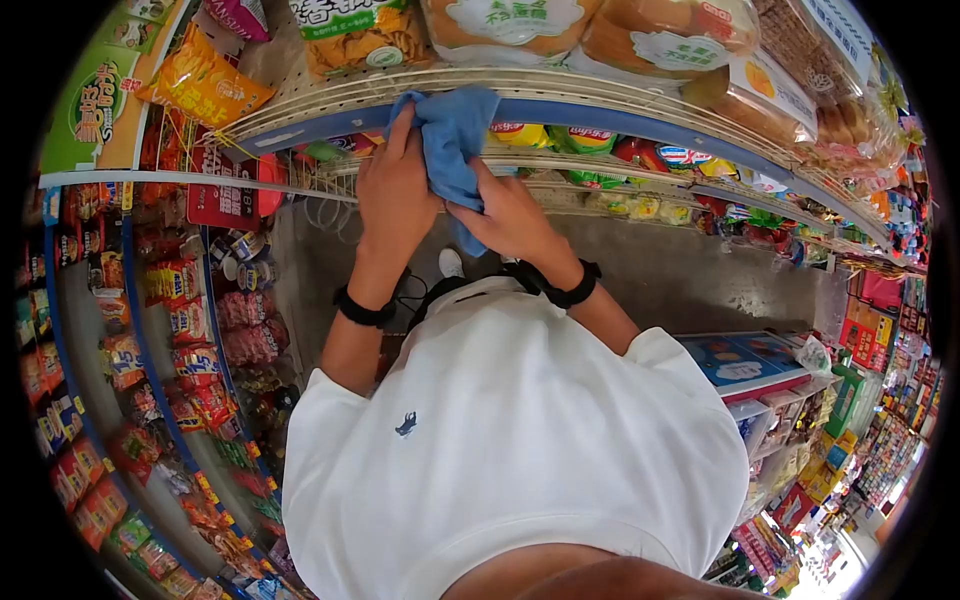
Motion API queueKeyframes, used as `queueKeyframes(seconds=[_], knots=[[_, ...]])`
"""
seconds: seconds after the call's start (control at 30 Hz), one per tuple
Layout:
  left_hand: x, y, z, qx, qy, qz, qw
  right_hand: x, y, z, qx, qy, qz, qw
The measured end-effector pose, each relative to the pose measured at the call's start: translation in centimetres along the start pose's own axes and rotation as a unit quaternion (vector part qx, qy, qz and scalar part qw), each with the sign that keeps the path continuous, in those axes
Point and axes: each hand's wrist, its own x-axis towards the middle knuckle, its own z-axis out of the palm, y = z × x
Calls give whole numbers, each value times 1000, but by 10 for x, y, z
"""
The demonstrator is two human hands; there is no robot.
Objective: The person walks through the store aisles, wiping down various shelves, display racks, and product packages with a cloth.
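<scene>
A crumpled blue cloth (455,135) lies against the blue front edge (340,125) of a wire shelf, and its lower end hangs down between my hands. My left hand (393,190) grips the cloth from the left, with one finger stretched up along it near the shelf edge. On the other side my right hand (505,215) pinches the cloth's lower part, thumb upward; its other fingers are partly hidden. Bagged bread (510,25) and a snack bag with a green label (360,35) sit on the shelf just beyond the cloth.
A yellow snack bag (210,80) leans at the shelf's left end. Lower tiers hold chip bags (580,140). Racks of packaged snacks (190,320) line the left side. A blue-topped display (745,362) stands at right. Grey floor (640,260) shows below the shelf.
</scene>
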Motion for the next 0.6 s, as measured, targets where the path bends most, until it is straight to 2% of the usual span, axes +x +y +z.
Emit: queueKeyframes(seconds=[0.07,0.13,0.2,0.27,0.33,0.37,0.43,0.5,0.57,0.6], knots=[[3,11,13,-7,30,25,999,-5,8,-5,42,-22,14,999],[9,30,27,-9,62,41,997,-19,28,-14,24,97,-68,993],[16,59,44,-94,48,109,988,-42,31,-27,43,187,-6,981],[23,95,54,-114,26,128,985,-62,48,-35,133,281,23,950],[26,123,66,-127,30,146,981,-78,59,-46,122,360,34,924],[26,131,70,-145,35,172,974,-81,60,-51,124,359,35,925],[24,136,79,-132,42,169,976,-80,50,-68,148,409,10,901],[24,134,82,-123,53,172,976,-70,46,-79,125,418,-31,899],[21,122,75,-82,12,148,986,-55,36,-85,-1,353,-6,936],[20,116,72,-87,15,152,984,-47,30,-84,-7,356,-7,934]])
